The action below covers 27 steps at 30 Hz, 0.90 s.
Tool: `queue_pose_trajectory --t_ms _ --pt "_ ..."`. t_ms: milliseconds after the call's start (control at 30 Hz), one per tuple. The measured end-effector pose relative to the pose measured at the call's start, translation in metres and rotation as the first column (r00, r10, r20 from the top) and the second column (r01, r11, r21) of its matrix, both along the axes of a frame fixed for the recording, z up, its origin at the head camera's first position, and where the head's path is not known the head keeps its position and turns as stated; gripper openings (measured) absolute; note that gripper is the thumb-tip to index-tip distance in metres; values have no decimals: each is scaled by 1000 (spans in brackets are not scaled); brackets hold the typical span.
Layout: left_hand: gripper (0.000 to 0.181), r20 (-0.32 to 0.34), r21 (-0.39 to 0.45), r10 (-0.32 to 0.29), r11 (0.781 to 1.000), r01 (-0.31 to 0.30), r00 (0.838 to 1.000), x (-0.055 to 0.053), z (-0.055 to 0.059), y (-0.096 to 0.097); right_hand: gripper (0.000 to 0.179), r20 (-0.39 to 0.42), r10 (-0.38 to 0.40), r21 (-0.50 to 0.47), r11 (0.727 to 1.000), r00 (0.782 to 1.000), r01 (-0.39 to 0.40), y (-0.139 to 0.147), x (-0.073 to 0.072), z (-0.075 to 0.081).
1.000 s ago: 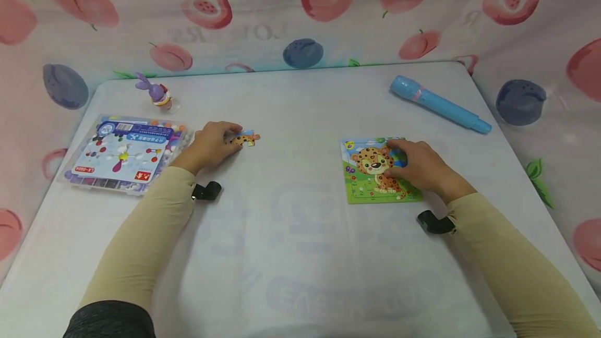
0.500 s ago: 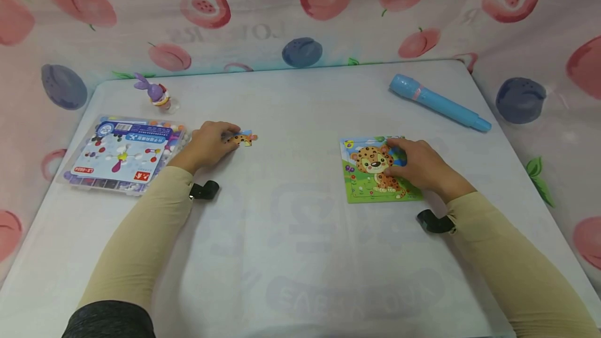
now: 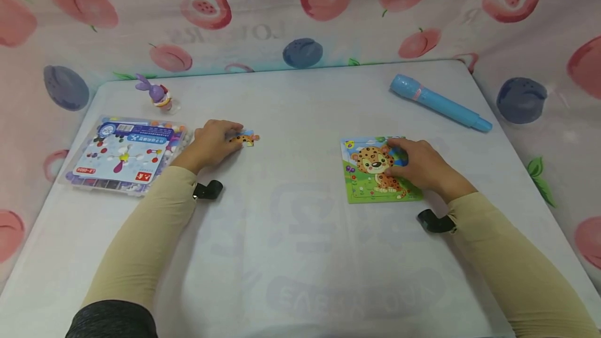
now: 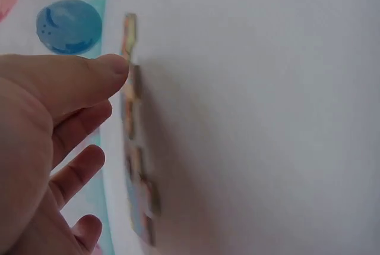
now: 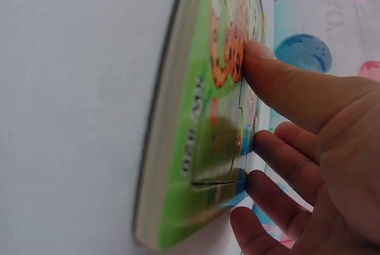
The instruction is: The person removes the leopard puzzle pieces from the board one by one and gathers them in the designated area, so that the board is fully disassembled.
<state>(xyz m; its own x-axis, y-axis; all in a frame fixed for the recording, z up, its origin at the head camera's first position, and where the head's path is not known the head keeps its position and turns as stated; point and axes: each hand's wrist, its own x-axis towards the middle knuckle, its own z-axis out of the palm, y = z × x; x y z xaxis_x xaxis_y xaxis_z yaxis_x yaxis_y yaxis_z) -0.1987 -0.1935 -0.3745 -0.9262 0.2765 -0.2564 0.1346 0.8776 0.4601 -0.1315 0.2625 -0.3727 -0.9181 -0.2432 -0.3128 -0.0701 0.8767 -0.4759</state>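
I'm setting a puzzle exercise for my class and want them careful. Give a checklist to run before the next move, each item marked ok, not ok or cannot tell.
1. Left hand holds the loose puzzle part: ok, pinched.
2. Right hand touches the leopard puzzle: ok, fingers on it.
3. Leopard puzzle flat, picture up: ok.
4. Loose puzzle part beside the leopard puzzle: not ok, table shows between them.
5. Leopard puzzle complete: cannot tell, right hand hides some of it.
6. Left sleeve clear of the plastic case: cannot tell, they overlap in the head view.
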Motion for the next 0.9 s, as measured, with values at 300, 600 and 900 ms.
queue_pose_trajectory --t_ms 300,600,900 --pt "49 -75 63 -63 996 68 995 2 6 33 75 -1 1 -26 1000 1000 -2 3 1 -2" --pt "52 -60 48 -161 985 164 985 6 5 73 77 -12 -3 -18 1000 1000 3 4 3 -2" --pt "51 -56 66 -247 966 250 967 5 2 108 75 -2 4 -2 1000 1000 -4 17 2 0"
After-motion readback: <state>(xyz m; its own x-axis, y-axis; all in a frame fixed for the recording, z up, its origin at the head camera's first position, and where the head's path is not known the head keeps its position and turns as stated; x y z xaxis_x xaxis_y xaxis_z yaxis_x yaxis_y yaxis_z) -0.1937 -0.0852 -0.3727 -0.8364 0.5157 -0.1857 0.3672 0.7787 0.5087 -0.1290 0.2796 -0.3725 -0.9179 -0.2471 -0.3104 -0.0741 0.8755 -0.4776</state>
